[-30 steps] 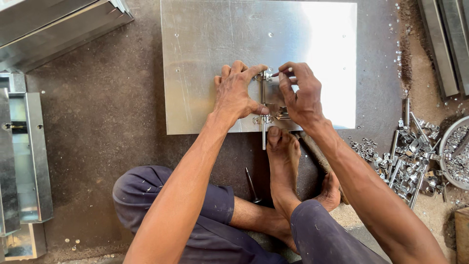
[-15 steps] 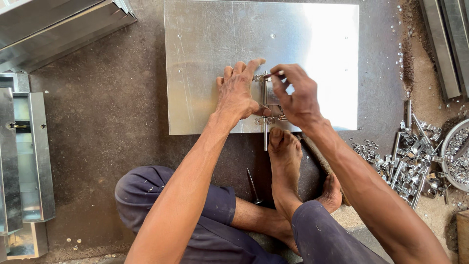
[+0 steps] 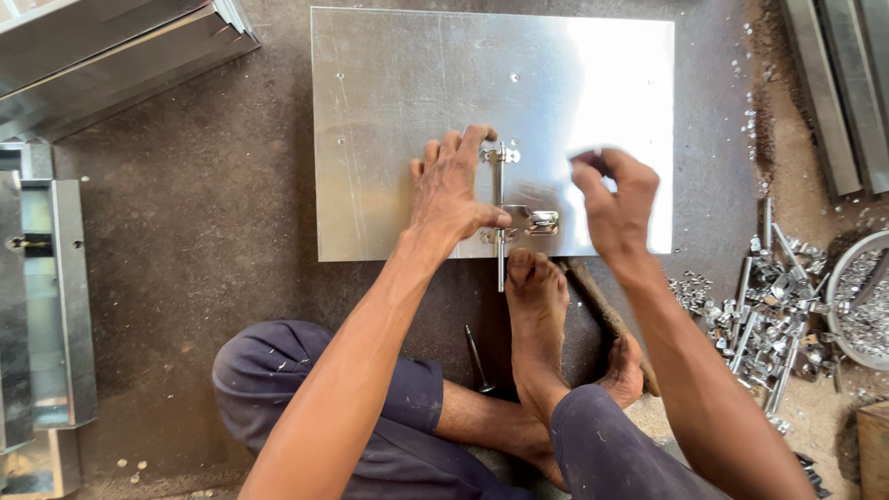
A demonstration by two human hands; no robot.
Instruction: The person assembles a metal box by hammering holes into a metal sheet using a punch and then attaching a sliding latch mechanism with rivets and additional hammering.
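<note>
Steel sheet (image 3: 407, 111): left hand (image 3: 451, 190) flat, pressing latch bolt (image 3: 500, 218); right hand (image 3: 616, 199) pinched above sheet, contents unclear.

Loose metal fittings (image 3: 764, 306) heaped right — folded steel channels (image 3: 120, 56) upper left.

Left hand (image 3: 456, 190) steadies a slide bolt (image 3: 501, 215) on the steel sheet (image 3: 398, 83); right hand (image 3: 616, 202) hovers beside.

The left hand (image 3: 454, 190) covers part of the sliding bolt latch (image 3: 501, 215), and the right hand's (image 3: 619, 206) fingertips (image 3: 588, 165) are motion-blurred, so any small item pinched there cannot be made out. The metal bowl (image 3: 859, 306) is cut off by the right edge, and the pile of loose latch parts (image 3: 769, 306) is too jumbled to tell piece from piece.
</note>
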